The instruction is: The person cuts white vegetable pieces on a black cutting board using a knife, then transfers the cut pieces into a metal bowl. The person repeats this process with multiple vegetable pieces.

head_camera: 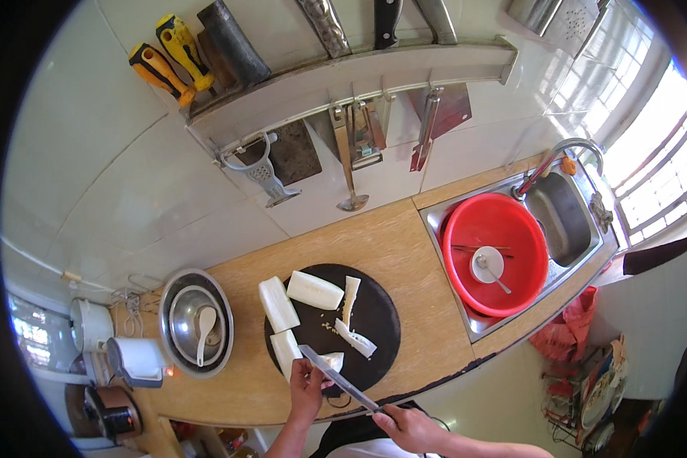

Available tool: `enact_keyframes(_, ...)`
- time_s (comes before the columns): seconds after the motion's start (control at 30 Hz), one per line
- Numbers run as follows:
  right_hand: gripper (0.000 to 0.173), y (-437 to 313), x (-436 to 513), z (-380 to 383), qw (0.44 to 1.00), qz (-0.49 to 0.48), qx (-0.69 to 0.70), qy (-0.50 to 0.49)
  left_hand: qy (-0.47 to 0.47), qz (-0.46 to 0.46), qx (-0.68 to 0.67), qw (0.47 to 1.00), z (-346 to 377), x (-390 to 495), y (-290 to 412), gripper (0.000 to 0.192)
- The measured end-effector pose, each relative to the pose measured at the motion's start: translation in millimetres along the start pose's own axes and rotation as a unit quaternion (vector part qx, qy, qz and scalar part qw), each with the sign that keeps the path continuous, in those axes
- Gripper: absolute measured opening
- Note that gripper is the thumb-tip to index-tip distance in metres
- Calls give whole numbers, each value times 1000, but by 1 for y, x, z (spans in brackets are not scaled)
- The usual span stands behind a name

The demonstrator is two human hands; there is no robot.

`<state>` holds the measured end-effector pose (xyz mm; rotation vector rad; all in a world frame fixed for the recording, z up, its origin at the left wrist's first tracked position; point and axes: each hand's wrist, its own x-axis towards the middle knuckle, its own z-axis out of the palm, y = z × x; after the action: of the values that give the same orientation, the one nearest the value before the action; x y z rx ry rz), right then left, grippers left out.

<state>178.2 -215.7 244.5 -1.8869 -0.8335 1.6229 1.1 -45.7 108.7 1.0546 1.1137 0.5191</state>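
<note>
My right hand (412, 426) grips a long knife (343, 379) by its handle at the counter's front edge. Its blade slants up and left across a seedy piece of pale gourd (335, 360), partly hidden. Bent around the near side of that piece, my left hand (306, 383) has its fingers close to the blade. Both are over a round black cutting board (378, 320). Peeled gourd chunks (315, 290) lie along the board's left and far side, one (286, 350) beside my left hand. Two cut-off core strips (356, 339) and loose seeds (333, 326) lie near the middle.
Nested metal bowls (166, 320) with a white spoon (207, 326) stand left. A red basin (458, 275) holding a white bowl (481, 275) sits in the sink (592, 240) at right. Above, a wall rack (378, 66) carries knives, screwdrivers and a ladle (352, 200).
</note>
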Motion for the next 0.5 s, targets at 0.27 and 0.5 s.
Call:
enact_keyframes(0.27, 51, 19, 38, 17, 998, -51, -25, 27, -2, -16, -12, 1000, -7, 4, -2, 17)
enact_keyframes(0.5, 50, 40, 64, 35, 996, -53, -10, 65, -5, 19, 0, 1000, 1, 3, -5, 21)
